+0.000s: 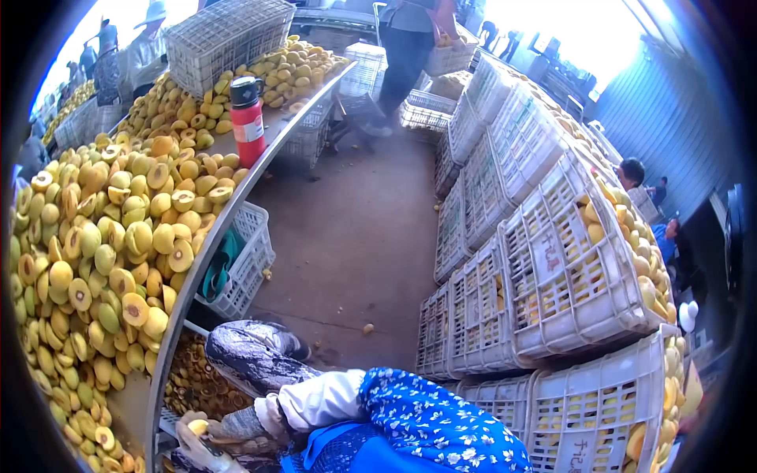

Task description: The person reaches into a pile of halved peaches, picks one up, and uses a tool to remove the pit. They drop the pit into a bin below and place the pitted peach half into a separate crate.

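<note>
Tabletop [134, 398] bore heaped fruit halves [102, 260], spillable if nudged; beside it, right hand [203, 448] gripped one half [197, 427], left hand's state indiscernible.

The floor [347, 229] is flat and brownish gray, with a thin line across it near the bottom. A long table [132, 404] with a gray edge runs up the left side. White crates [552, 277] stand in tall piles on the right. Behind them is a bluish wall [661, 118] with ridges. Very bright light [574, 38] shines in at the top.
</note>
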Demonstrator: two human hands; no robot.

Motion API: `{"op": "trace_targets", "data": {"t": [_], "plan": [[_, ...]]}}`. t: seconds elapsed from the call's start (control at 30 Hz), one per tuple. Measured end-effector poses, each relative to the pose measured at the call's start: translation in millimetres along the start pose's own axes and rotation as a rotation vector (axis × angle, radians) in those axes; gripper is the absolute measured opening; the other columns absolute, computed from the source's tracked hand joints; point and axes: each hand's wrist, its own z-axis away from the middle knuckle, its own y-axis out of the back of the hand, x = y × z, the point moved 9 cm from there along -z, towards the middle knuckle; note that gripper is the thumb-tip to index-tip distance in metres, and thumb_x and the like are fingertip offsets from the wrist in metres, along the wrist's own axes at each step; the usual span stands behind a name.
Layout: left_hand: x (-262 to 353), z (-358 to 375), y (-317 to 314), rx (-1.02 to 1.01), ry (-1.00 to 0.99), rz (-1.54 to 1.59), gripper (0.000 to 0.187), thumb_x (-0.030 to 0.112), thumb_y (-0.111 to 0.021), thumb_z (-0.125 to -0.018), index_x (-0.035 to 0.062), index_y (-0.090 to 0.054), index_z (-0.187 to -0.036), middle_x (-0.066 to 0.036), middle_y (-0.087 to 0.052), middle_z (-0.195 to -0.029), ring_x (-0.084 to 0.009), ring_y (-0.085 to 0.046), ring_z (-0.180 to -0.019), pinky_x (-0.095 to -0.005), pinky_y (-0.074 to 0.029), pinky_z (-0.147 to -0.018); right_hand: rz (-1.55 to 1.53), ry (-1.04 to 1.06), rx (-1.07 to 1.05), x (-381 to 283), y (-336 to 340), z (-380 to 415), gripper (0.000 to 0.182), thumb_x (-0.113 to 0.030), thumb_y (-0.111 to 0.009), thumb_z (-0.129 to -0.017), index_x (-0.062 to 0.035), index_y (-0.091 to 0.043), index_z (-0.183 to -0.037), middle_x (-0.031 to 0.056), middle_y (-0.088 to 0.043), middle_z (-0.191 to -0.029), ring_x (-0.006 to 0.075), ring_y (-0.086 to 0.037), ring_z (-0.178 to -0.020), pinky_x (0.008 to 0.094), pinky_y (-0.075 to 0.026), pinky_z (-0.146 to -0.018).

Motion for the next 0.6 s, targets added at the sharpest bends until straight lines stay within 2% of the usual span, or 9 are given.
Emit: {"op": "trace_targets", "data": {"t": [0.17, 0.27, 0.4, 0.43, 0.5, 0.53, 0.57, 0.6], "plan": [[9, 8, 6, 0.127, -0.063, 0.009, 0.035, 0.031, -0.046, -0.092, 0.0015, -0.063, -0.085, -0.007, -0.062, -0.075, -0.0159, -0.057, -0.068, -0.0272, -0.048, -0.066, -0.013, -0.001, 0.053, 4, 10, -4, 0.038, -0.042, -0.045, -0.091, -0.0102, -0.062, -0.104, 0.0161, -0.064, -0.088, 0.0283, -0.061, -0.081, 0.0379, -0.048, -0.071], [14, 19, 20, 0.269, -0.105, 0.045, 0.031, 0.028, -0.046, -0.091, 0.0019, -0.063, -0.087, -0.007, -0.062, -0.077, -0.0164, -0.057, -0.069, -0.0281, -0.048, -0.067, -0.040, 0.016, 0.096, 4, 0, 4, 0.037, -0.041, -0.046, -0.091, -0.0098, -0.062, -0.103, 0.0164, -0.063, -0.086, 0.0291, -0.061, -0.079, 0.0384, -0.049, -0.069], [7, 63, 71, 0.587, -0.174, 0.087, 0.026, 0.024, -0.047, -0.091, 0.0023, -0.063, -0.088, -0.008, -0.062, -0.080, -0.0170, -0.057, -0.072, -0.0292, -0.048, -0.068, -0.097, 0.033, 0.108, 13, -22, 9, 0.036, -0.040, -0.046, -0.091, -0.0093, -0.063, -0.101, 0.0168, -0.063, -0.084, 0.0301, -0.061, -0.077, 0.0390, -0.049, -0.066], [6, 83, 91, 0.701, -0.227, 0.030, 0.025, 0.022, -0.048, -0.091, 0.0024, -0.063, -0.089, -0.008, -0.063, -0.080, -0.0172, -0.057, -0.072, -0.0295, -0.048, -0.069, -0.128, 0.041, 0.109, 16, -27, 8, 0.036, -0.040, -0.047, -0.090, -0.0091, -0.063, -0.100, 0.0169, -0.063, -0.083, 0.0304, -0.061, -0.076, 0.0392, -0.049, -0.065], [16, 131, 127, 0.933, -0.399, -0.274, 0.023, 0.020, -0.048, -0.091, 0.0026, -0.063, -0.090, -0.008, -0.063, -0.082, -0.0175, -0.057, -0.074, -0.0301, -0.048, -0.069, -0.194, -0.010, 0.102, 32, -29, 9, 0.036, -0.039, -0.047, -0.090, -0.0089, -0.063, -0.099, 0.0170, -0.063, -0.082, 0.0309, -0.061, -0.074, 0.0395, -0.049, -0.064], [15, 158, 150, 1.071, -0.398, -0.372, 0.022, 0.019, -0.048, -0.091, 0.0028, -0.063, -0.090, -0.008, -0.063, -0.082, -0.0176, -0.057, -0.074, -0.0303, -0.048, -0.070, -0.240, -0.064, 0.087, 42, -36, 9, 0.035, -0.039, -0.047, -0.090, -0.0087, -0.063, -0.099, 0.0171, -0.063, -0.081, 0.0311, -0.061, -0.074, 0.0397, -0.049, -0.063], [-23, 182, 191, 1.306, -0.131, -0.143, 0.025, 0.023, -0.053, -0.089, 0.0011, -0.064, -0.085, -0.006, -0.062, -0.074, -0.0168, -0.055, -0.068, -0.0291, -0.047, -0.067, -0.291, -0.119, 0.081, 52, -37, 11, 0.035, -0.039, -0.047, -0.090, -0.0086, -0.063, -0.098, 0.0172, -0.063, -0.081, 0.0314, -0.061, -0.073, 0.0398, -0.049, -0.063], [-22, 202, 214, 1.326, -0.036, -0.317, 0.025, 0.025, -0.056, -0.087, 0.0013, -0.063, -0.090, -0.008, -0.062, -0.080, -0.0196, -0.056, -0.073, -0.0315, -0.047, -0.070, -0.333, -0.171, 0.068, 63, -43, 12, 0.035, -0.039, -0.047, -0.090, -0.0085, -0.064, -0.097, 0.0173, -0.063, -0.080, 0.0317, -0.061, -0.072, 0.0400, -0.049, -0.062]]}}
